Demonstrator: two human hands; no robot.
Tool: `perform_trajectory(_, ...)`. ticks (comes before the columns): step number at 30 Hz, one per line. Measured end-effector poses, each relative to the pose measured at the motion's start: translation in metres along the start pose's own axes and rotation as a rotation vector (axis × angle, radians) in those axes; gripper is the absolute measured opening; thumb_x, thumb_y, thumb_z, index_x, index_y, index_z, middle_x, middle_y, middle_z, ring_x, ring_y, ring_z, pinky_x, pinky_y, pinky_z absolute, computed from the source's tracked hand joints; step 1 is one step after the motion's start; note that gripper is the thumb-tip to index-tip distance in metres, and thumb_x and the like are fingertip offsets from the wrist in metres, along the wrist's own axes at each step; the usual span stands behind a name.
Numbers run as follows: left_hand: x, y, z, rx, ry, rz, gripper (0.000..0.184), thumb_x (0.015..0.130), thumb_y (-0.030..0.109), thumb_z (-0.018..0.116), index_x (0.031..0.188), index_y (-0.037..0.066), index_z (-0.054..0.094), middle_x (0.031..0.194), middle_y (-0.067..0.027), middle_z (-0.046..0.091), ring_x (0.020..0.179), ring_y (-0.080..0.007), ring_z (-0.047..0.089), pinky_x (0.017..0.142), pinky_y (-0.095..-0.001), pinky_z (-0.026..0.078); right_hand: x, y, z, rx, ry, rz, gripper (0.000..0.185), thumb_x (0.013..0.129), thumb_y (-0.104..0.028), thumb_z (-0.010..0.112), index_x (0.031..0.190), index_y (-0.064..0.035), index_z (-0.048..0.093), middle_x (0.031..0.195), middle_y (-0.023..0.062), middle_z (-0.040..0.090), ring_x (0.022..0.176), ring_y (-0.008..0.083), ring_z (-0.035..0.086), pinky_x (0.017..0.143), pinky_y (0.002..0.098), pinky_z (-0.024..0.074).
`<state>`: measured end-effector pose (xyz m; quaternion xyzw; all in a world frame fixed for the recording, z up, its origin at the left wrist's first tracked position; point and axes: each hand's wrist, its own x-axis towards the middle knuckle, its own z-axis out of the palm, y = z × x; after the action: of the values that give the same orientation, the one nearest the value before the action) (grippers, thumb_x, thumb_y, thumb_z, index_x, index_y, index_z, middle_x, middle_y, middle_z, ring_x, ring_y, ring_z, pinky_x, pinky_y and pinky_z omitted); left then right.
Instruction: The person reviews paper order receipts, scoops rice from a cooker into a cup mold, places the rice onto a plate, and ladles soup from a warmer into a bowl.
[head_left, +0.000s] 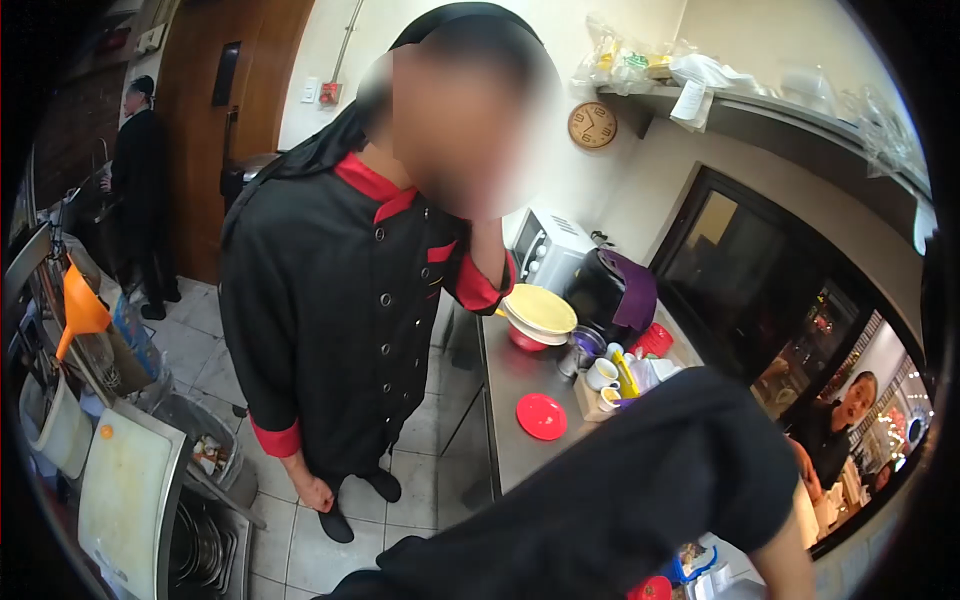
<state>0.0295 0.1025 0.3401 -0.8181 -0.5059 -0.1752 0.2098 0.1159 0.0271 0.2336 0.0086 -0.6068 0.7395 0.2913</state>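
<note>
A black-sleeved arm reaches across the lower right of the head view, over the metal counter (510, 455); its bare forearm runs down out of the frame, so my right hand is not in view. No part of my left hand shows. Nearest to the sleeve are a red plate (541, 416) lying flat on the counter, a white cup (602, 374) and a yellow item in a box. Farther back, a pale yellow plate (540, 308) rests on stacked bowls. Below the sleeve, a red container (652, 588) is partly visible.
A person in a black jacket with red trim (340, 290) stands close in front. Another person (140, 190) is at the back left. A cutting board (125, 490) and bin (215, 440) are at left. A shelf (760, 105) hangs above the window, where someone (835, 430) shows.
</note>
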Motion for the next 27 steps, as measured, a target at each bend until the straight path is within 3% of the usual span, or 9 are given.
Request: perform_trajectory(27, -0.022, 0.095, -0.091, -0.23, 0.171, 0.127, 0.015, 0.063, 0.014, 0.059, 0.072, 0.004, 0.061, 0.064, -0.0149, 0.058, 0.061, -0.0335, 0.058, 0.055, -0.044, 0.045, -0.033, -0.007, -0.035, -0.012, 0.233, -0.028, 0.061, 0.073, -0.001, 0.06, 0.128, 0.0025, 0.034, 0.119, 0.0179, 0.049, 0.103, 0.0285, 0.054, 0.089, 0.0394, 0.0437)
